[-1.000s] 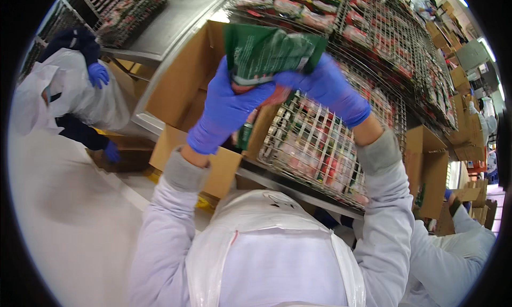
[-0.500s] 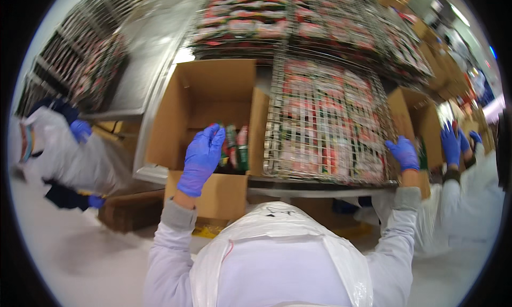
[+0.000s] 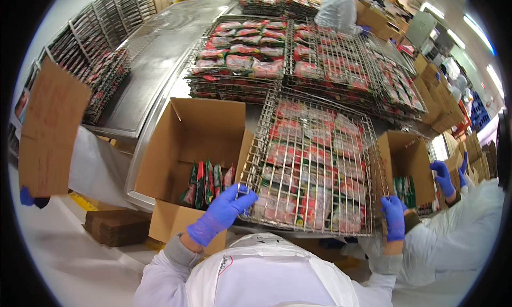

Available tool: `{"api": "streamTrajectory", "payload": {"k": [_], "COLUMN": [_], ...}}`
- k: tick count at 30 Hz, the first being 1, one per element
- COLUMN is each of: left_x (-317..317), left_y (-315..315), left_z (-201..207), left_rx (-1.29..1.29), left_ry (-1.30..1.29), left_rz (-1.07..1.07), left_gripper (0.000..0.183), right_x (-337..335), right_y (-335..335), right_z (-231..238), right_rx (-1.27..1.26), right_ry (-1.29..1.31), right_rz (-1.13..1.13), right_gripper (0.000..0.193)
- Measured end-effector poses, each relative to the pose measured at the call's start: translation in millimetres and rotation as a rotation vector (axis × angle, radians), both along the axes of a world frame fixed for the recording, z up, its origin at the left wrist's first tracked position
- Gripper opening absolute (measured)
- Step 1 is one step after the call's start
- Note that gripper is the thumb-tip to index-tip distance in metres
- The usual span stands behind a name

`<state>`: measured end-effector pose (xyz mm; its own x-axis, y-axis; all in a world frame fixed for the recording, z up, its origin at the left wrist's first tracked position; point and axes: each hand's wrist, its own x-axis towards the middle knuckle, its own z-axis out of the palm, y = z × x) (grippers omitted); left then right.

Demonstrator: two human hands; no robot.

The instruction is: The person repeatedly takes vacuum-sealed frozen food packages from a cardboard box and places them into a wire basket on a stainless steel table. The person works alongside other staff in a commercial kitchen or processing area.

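Note:
In front of me lies a wire rack (image 3: 314,197), its metal bars over rows of red, white and green plastic packets (image 3: 277,203). My left hand (image 3: 223,213), in a blue glove, closes its fingers on the rack's near left edge. My right hand (image 3: 393,219), gloved the same, is closed round the near right edge. Just left of the rack stands an open cardboard box (image 3: 200,131). Several sealed packets (image 3: 207,184) stand on edge in it, toward its near side.
Stacked racks of packets (image 3: 240,56) fill the table beyond. A co-worker at left holds a cardboard piece (image 3: 50,131); flat cartons (image 3: 114,227) lie below. At right, another open box (image 3: 405,157) stands by a co-worker's gloved hand (image 3: 442,176). A metal table (image 3: 144,67) extends far left.
My left hand has gone from above the packets in the box to the rack's left edge. My right hand now grips its right edge. At left, a cardboard piece has come up into view.

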<state>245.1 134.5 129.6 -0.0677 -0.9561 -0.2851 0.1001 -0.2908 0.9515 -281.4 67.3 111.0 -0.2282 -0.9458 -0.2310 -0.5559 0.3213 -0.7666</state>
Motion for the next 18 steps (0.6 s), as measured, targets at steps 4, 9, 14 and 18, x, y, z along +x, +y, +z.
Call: {"api": "streamTrajectory", "payload": {"k": [4, 9, 14, 18], "left_x": [-4, 0, -2, 7], "left_y": [-3, -23, -1, 41], "left_z": [-24, -31, 19, 59], "left_rx": [0.007, 0.145, 0.201, 0.13], "left_ry": [-0.161, -0.211, -0.025, 0.125], "left_rz": [-0.061, -0.191, -0.117, -0.148], "left_gripper": [0.025, 0.031, 0.029, 0.032], "right_x": [-16, 11, 10, 37], "right_y": [2, -13, 15, 72], "right_z": [-10, -9, 18, 66], "right_rx": [0.087, 0.127, 0.064, 0.05], "right_ry": [0.073, 0.069, -0.031, -0.096], "right_rz": [0.082, -0.007, -0.115, -0.252], "right_gripper": [0.017, 0.016, 0.013, 0.011]}}
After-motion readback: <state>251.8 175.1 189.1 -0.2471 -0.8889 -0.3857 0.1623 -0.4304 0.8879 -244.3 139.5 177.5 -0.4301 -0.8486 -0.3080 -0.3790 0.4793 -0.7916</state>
